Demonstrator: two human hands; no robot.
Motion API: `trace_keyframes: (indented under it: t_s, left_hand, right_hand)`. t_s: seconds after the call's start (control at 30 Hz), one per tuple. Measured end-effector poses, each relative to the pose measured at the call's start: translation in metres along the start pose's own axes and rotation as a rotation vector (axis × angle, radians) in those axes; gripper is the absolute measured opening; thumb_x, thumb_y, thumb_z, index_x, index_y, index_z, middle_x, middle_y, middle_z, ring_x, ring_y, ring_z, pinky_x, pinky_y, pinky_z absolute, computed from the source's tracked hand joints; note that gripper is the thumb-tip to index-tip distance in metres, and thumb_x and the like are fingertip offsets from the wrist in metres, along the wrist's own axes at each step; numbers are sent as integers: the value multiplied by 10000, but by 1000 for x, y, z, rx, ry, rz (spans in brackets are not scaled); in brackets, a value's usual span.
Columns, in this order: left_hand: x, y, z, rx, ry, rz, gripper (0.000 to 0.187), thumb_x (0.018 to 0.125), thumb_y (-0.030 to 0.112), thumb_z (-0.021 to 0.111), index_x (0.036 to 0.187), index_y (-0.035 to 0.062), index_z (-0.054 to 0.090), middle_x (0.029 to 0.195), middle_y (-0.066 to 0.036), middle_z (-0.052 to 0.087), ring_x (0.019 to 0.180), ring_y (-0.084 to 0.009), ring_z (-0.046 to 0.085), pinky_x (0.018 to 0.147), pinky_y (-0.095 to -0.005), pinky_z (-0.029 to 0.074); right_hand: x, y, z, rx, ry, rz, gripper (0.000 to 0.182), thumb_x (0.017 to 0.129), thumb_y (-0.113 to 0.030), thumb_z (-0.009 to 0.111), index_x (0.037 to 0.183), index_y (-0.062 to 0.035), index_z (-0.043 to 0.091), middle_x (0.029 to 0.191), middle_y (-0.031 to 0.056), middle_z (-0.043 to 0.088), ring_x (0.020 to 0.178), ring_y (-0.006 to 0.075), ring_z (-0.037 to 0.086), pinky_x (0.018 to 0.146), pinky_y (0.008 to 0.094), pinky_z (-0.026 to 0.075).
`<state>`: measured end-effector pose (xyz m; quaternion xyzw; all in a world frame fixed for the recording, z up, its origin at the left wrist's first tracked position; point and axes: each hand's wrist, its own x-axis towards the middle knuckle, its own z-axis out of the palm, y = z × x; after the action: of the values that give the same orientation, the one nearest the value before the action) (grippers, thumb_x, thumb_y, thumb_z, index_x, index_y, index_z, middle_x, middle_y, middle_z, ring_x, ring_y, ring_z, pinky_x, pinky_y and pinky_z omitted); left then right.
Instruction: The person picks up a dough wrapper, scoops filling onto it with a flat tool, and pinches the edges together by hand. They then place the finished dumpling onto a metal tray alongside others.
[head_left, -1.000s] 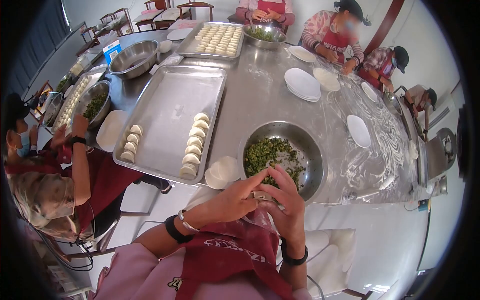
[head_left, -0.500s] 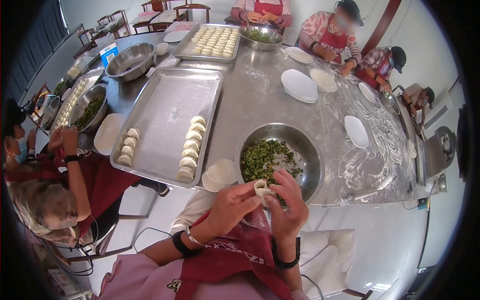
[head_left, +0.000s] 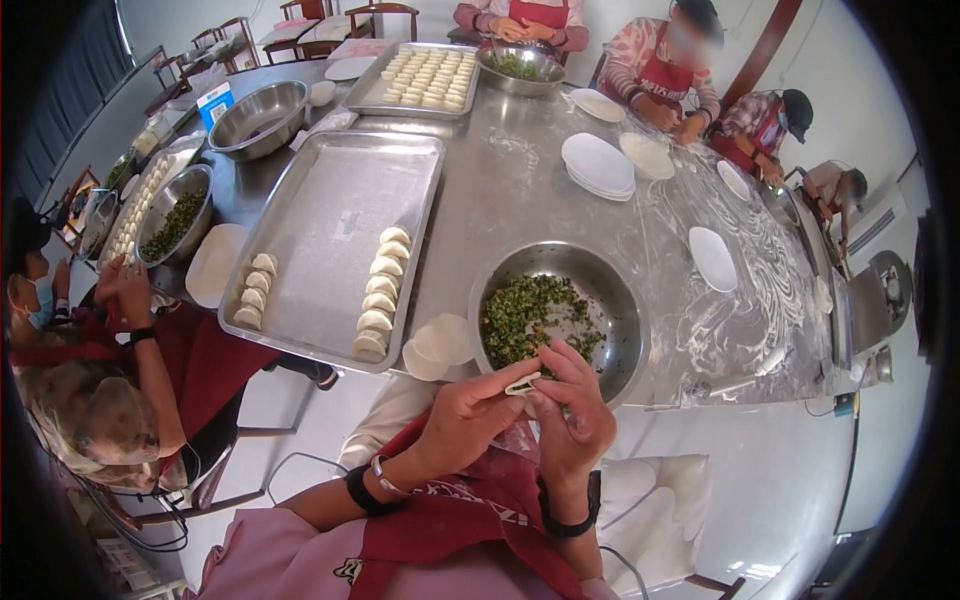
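A folded dumpling point(head_left: 522, 384) is pinched between my two hands, just over the near rim of the steel bowl. My left hand point(head_left: 465, 412) grips its left side with thumb and fingers. On the other side, my right hand point(head_left: 572, 405) presses its edge between thumb and forefinger. Behind them, the steel bowl point(head_left: 622, 300) holds chopped green filling point(head_left: 530, 315). Round dough wrappers point(head_left: 440, 342) lie left of the bowl. Farther left, a metal tray point(head_left: 325, 240) carries two rows of finished dumplings point(head_left: 380, 285).
A co-worker point(head_left: 130, 390) sits at the left beside another bowl of filling point(head_left: 175, 225). Across the steel table point(head_left: 500, 180) stand a full dumpling tray point(head_left: 360, 95) and stacked white plates point(head_left: 598, 167). Flour and a rolling pin point(head_left: 745, 375) are at the right. Other people work along the far side.
The dumpling's wrapper has gone from a partly open cup to a flatter, more closed fold as my fingers press it. Both hands stay in nearly the same place.
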<state>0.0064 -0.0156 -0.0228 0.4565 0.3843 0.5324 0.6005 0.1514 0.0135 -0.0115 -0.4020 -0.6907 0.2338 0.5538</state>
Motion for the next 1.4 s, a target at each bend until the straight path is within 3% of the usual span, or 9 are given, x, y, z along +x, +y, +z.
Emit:
trace_keyframes:
  t_s: [0.13,0.23,0.4,0.7,0.93,1.03,1.13,1.33,1.4]
  left_hand:
    - [-1,-3,2,55,2,71,435,985,0,554,1419,29,539,1125,-46,686,964,-54,618,790,-194,508]
    - [0,-9,-4,68,10,-47,450,974,-13,546,1421,42,542,1079,-40,706,927,-38,606,748,-183,491]
    - [2,-4,-1,29,19,-31,454,975,-4,542,1428,30,529,1025,-52,720,911,-47,614,770,-198,499]
    - [2,-12,-5,181,-57,43,559,954,-40,498,1500,-26,380,1108,-110,670,918,-95,607,789,-253,509]
    - [6,-13,-11,113,-100,-45,582,929,-48,507,1496,-40,374,1037,-91,641,837,-82,574,732,-252,492]
    - [6,-2,-14,167,-161,-122,551,995,10,535,1514,-17,352,1172,-66,635,978,-84,600,850,-250,507]
    - [3,-8,-11,188,-131,-9,614,948,-23,519,1530,-6,324,1017,-60,634,869,-73,570,743,-248,489]
    - [6,0,-3,36,-105,-20,577,964,-4,531,1511,-4,347,1001,-63,631,880,-76,570,757,-251,486]
    - [2,-8,-6,165,-92,-28,576,965,-8,529,1510,0,344,1005,-73,632,897,-82,578,773,-254,489]
  right_hand:
    - [-3,4,0,85,12,31,159,765,30,757,902,-7,686,1132,186,720,1190,390,630,1001,447,492]
    - [-4,9,-4,50,-33,28,204,770,17,753,967,9,702,1175,197,702,1230,399,602,1008,447,485]
    - [4,-1,-7,49,-109,105,325,769,-38,770,1084,16,711,1250,200,670,1288,396,556,1016,441,478]
    - [-3,12,-3,-42,-173,-36,177,731,-20,768,901,-26,722,1131,145,726,1212,374,616,995,433,503]
    - [3,3,-4,-57,-166,49,237,721,-6,763,957,-10,733,1140,158,722,1213,384,612,1008,443,496]
    - [6,-1,-2,41,-145,86,250,719,-4,769,966,-6,733,1134,158,723,1211,387,612,1009,447,493]
    - [5,3,-3,92,-175,68,222,720,4,771,938,-7,732,1101,155,731,1189,377,627,1001,443,497]
    - [-5,11,2,54,-117,29,181,725,6,770,901,-8,729,1059,146,739,1153,359,648,983,427,507]
    - [-7,15,3,32,-98,7,205,726,-4,775,926,-8,728,1092,147,734,1176,365,636,984,426,507]
